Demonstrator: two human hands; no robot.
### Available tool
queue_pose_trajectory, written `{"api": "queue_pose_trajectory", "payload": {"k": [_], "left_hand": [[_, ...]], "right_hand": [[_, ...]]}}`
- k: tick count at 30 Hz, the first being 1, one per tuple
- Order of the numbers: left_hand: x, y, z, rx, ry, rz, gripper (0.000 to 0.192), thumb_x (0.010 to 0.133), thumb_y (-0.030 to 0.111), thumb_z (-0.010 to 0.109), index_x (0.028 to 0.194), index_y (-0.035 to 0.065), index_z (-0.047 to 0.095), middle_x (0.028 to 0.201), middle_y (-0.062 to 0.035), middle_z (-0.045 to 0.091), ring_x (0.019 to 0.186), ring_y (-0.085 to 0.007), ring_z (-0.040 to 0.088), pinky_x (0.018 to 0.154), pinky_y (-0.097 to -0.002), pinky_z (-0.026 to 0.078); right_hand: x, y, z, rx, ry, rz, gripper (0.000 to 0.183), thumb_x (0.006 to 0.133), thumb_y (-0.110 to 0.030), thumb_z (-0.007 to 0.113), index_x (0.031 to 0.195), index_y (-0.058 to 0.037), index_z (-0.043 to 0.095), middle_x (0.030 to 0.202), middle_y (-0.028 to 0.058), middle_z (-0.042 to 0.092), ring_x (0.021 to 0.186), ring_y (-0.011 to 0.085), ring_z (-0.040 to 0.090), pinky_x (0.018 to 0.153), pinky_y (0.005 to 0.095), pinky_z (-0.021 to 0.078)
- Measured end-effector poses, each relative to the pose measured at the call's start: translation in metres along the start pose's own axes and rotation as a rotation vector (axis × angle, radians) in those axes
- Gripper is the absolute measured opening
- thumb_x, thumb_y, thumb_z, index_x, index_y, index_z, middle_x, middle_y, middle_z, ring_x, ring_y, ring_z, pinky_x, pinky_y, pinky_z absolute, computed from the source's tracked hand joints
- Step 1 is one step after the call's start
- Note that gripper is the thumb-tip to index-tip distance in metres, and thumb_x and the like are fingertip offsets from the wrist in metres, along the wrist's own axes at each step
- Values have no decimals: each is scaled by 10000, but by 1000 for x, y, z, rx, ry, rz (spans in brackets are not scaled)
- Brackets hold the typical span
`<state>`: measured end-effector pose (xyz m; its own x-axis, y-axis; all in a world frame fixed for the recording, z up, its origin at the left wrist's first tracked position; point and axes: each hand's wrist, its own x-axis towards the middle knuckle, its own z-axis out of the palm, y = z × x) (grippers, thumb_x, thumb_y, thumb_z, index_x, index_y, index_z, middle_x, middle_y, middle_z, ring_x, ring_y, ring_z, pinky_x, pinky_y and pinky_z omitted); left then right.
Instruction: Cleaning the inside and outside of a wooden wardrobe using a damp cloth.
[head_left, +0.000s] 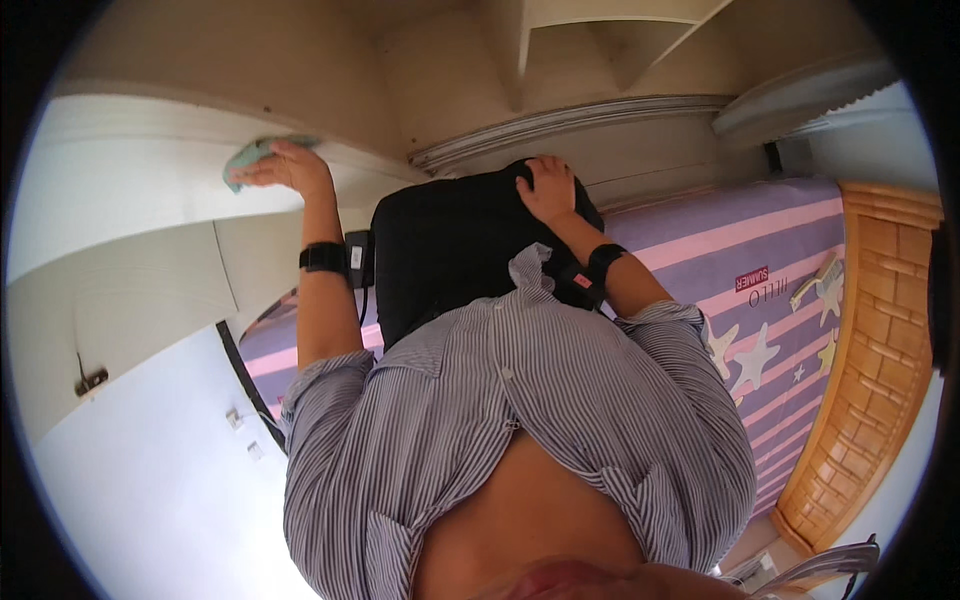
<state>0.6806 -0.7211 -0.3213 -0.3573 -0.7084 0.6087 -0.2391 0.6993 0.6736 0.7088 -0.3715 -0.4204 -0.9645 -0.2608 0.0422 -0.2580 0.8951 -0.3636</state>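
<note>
My left hand (289, 169) holds a light green cloth (251, 156) against the pale edge panel (135, 157) of a wooden cabinet. The fingers are spread over the cloth, and part of it is bunched beyond them. On the black clothing (457, 232) over my lap rests my right hand (550, 186), palm down and holding nothing, its fingers partly spread. Black straps with small boxes circle both wrists.
The open cabinet (450, 82) has inner dividers and a metal sliding-door track (570, 124) along its lower front. At right lies a bed with a purple and pink striped sheet (675, 225) bearing starfish prints and writing. A woven-pattern wooden headboard (870, 360) stands beyond it.
</note>
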Motion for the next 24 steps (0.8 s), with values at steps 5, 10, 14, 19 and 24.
{"api": "queue_pose_trajectory", "payload": {"k": [5,10,14,19,24], "left_hand": [[-51,8,19,-44,-33,-190,763,860,412,306,1255,-127,-64,1289,-358,-14,1202,-461,38,971,-488,134],[-111,35,27,-254,-370,-269,566,859,218,397,1255,-96,141,1182,-279,263,1081,-407,291,918,-456,238],[-136,125,33,-435,-652,50,493,850,143,414,1268,-39,225,1179,-233,321,1077,-358,337,933,-393,255],[-115,160,74,-672,-805,-2,512,861,160,416,1286,-31,200,1223,-186,329,1114,-287,337,955,-339,240],[-106,190,128,-762,-961,-169,536,858,153,428,1301,-21,180,1277,-160,302,1148,-244,315,967,-312,222]], "right_hand": [[-4,11,4,6,73,3,335,727,-287,547,974,-60,540,1060,99,498,1028,278,425,838,413,354],[-3,17,2,77,50,11,326,706,-263,561,965,-66,543,1054,95,502,1028,282,424,830,404,362],[-5,24,-1,110,-68,46,344,775,-296,501,1015,-50,510,1097,116,457,1069,284,384,887,423,319],[-5,19,1,137,-26,30,337,771,-291,508,1002,-46,519,1103,119,460,1071,283,384,879,431,323],[0,22,-4,166,1,47,297,733,-248,547,957,-54,542,1105,106,478,1059,275,396,848,410,337]]}}
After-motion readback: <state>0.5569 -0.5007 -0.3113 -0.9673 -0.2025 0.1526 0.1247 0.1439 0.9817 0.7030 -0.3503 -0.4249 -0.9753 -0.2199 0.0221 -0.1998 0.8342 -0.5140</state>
